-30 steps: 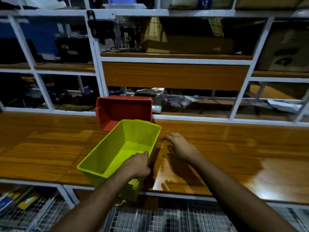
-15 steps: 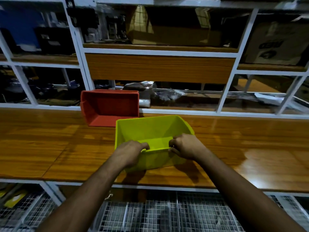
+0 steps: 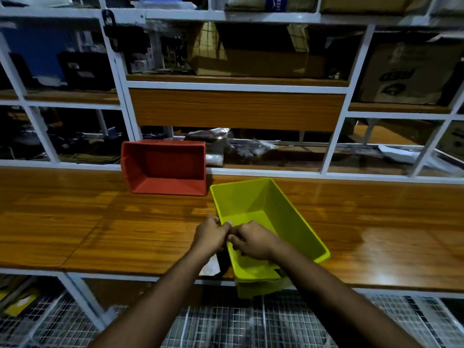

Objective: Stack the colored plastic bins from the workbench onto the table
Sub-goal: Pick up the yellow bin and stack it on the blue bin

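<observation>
A lime-green plastic bin point(image 3: 271, 212) sits angled on the wooden workbench point(image 3: 100, 222), its near end hanging over the front edge. My left hand point(image 3: 212, 233) grips the bin's left rim from outside. My right hand point(image 3: 252, 241) reaches over the same rim, fingers curled inside the bin. Both hands touch each other at the rim. A red plastic bin point(image 3: 164, 167) lies tipped on its side at the back of the bench, its opening facing me, left of the green bin and apart from it.
White-framed shelving point(image 3: 120, 79) rises behind the bench, holding cardboard boxes point(image 3: 258, 51) and dark clutter. Plastic-wrapped items point(image 3: 216, 146) lie behind the red bin. Wire mesh racks point(image 3: 226, 327) run below the bench front.
The green bin has swung round from pointing left to pointing right. My right hand came off the bench top onto the bin, and both hands have closed in together on its left rim.
</observation>
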Tool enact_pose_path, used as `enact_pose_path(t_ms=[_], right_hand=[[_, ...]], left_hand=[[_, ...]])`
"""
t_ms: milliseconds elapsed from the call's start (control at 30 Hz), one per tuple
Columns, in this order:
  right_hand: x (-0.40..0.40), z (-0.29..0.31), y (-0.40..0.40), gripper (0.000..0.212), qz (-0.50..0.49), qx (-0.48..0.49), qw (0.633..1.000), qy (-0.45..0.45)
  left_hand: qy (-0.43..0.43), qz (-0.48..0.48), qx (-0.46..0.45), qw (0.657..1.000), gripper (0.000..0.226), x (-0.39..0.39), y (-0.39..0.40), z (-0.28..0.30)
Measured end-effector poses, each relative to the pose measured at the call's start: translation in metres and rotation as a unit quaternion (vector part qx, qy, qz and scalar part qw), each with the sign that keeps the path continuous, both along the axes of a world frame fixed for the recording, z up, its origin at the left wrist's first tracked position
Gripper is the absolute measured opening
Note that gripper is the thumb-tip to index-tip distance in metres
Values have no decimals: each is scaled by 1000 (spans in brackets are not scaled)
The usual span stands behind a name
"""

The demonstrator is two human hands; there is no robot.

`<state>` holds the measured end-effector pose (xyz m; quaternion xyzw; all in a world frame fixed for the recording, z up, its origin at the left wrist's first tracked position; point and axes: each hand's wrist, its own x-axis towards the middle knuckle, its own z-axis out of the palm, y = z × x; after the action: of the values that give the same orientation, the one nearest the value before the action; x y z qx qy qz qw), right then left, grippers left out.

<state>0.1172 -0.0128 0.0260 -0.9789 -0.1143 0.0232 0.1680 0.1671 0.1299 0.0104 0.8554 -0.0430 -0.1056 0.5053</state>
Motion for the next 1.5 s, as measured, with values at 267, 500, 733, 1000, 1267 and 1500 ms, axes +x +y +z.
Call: enact_pose_path(t_ms=[267,500,733,1000,1267,1500], right_hand=[[-15,15,-65,41,-174,-191,959,-115],[-31,0,-123,37,-370,95,924,27],[-111,-4,-129,20,-440,494,749,33],[-226,0,-219,31,-493,604,623,-59],[-377,49,-340,37,-486,643,558,-196],[-487,100,-436,34,-492,635,521,-289]], left_hand=[[49,3,-50,998,20,17,10,0],[82,-63,-112,988,17,29,10,-6],[150,-187,-154,958,18,10,-26,6],[186,-311,-168,917,27,-52,-147,23],[200,-376,-209,880,32,-159,-343,50],[213,-396,-249,858,29,-254,-478,109]])
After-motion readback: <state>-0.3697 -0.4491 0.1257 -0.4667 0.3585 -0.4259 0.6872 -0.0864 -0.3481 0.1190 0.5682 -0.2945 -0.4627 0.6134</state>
